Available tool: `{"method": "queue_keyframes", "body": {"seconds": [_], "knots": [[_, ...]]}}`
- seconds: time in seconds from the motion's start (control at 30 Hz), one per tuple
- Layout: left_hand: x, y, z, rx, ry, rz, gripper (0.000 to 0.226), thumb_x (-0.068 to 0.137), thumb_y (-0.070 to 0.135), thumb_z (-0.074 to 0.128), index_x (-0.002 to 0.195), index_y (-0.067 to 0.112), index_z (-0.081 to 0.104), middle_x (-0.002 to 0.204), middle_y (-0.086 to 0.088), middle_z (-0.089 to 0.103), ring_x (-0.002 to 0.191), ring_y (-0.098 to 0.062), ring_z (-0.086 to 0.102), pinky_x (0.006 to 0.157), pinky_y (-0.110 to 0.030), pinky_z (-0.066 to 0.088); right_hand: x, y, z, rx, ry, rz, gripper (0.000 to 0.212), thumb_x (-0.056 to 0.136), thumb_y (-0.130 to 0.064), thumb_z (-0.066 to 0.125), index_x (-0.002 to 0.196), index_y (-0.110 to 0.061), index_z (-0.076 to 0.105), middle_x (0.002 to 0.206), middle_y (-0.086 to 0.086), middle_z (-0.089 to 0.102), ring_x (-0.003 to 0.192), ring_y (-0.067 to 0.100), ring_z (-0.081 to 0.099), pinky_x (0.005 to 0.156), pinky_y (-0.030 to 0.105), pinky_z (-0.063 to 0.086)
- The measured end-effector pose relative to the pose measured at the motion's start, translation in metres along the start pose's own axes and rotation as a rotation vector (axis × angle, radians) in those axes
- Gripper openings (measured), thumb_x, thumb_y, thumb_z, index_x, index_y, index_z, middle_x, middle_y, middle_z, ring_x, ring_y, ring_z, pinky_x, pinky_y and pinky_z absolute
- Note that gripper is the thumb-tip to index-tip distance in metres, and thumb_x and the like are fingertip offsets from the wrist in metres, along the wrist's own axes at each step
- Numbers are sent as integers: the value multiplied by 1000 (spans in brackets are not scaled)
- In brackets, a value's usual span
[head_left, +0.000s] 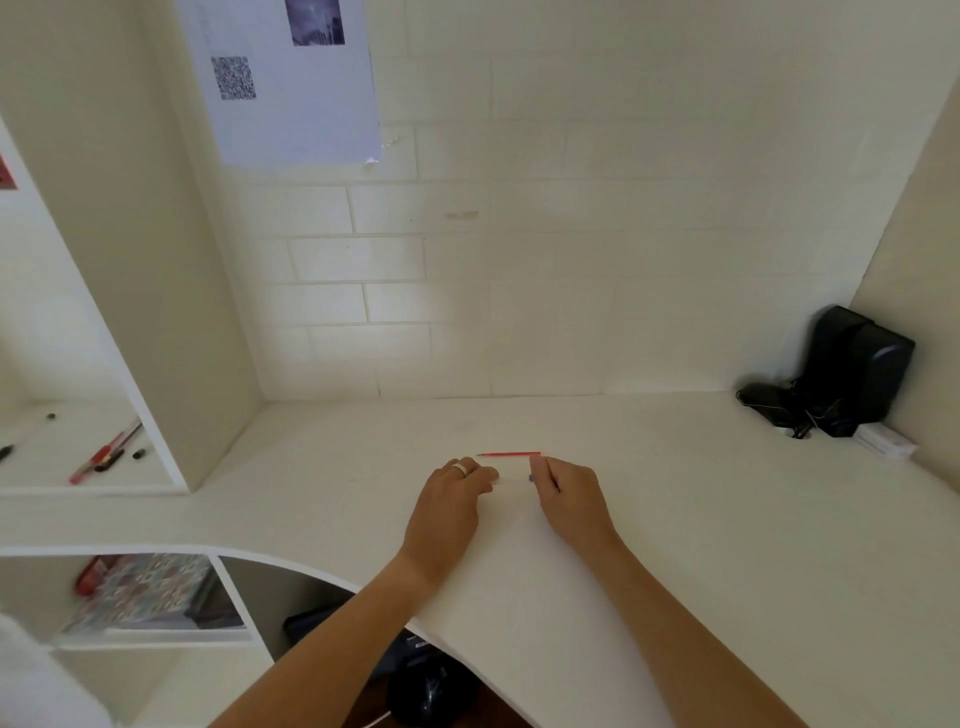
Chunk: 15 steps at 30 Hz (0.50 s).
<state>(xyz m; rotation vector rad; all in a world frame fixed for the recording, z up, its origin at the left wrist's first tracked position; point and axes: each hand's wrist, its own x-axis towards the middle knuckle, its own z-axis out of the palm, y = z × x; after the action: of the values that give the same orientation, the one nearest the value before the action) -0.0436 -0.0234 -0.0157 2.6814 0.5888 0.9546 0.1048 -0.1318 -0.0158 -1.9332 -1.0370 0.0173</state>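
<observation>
Hands: left hand (452, 501) and right hand (569, 499) each pinch one end of a clear plastic pen barrel (511, 479), pretty sure to twist or pull it apart
Barrel spot: down at the white desk (675, 519), mid-front, can't tell if it touches
Refill: thin red ink refill (509, 454) lies flat just beyond the fingertips, nobody holding it, parked within easy reach i guess

The pen barrel (511, 479) pinched between my left hand (449, 501) and right hand (571, 499) looks like clear, smooth plastic. The desk (701, 519) under it is white, matt and smooth. The red refill (509, 454) looks like thin, smooth plastic. My ring (461, 468) gleams like polished metal. The wall (571, 260) is matt painted brick, and the poster (311, 114) on it is paper.
</observation>
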Motion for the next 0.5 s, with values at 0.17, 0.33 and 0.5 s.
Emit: {"method": "queue_keyframes", "body": {"seconds": [0.17, 0.33, 0.5], "knots": [[3, 9, -7, 68, 69, -12, 21, 79, -4, 69, 86, 15, 63, 81, 2, 59, 79, -19, 53, 71, -33, 45, 5, -13, -4, 40, -132, 188, 52, 102, -31, 45, 50, -27, 43, 74, 2, 71, 61, 18, 52, 56, 32, 35], [2, 8, -6, 30, 57, 0, 25, 76, -9, 68, 87, 13, 65, 81, 1, 62, 78, -21, 55, 69, -35, 46, -2, -21, 0, 63, -85, 206, 53, 105, -29, 42, 52, -27, 37, 50, -7, 41, 51, 12, 38, 53, 31, 28], [2, 5, -4, 9, 2, 21, 44, 68, -17, 59, 100, 11, 71, 88, -2, 69, 83, -23, 62, 73, -33, 51, -7, -17, 1, 98, -6, 157, 51, 107, -28, 41, 56, -22, 42, 54, -4, 49, 53, 11, 43, 55, 31, 32]]}}
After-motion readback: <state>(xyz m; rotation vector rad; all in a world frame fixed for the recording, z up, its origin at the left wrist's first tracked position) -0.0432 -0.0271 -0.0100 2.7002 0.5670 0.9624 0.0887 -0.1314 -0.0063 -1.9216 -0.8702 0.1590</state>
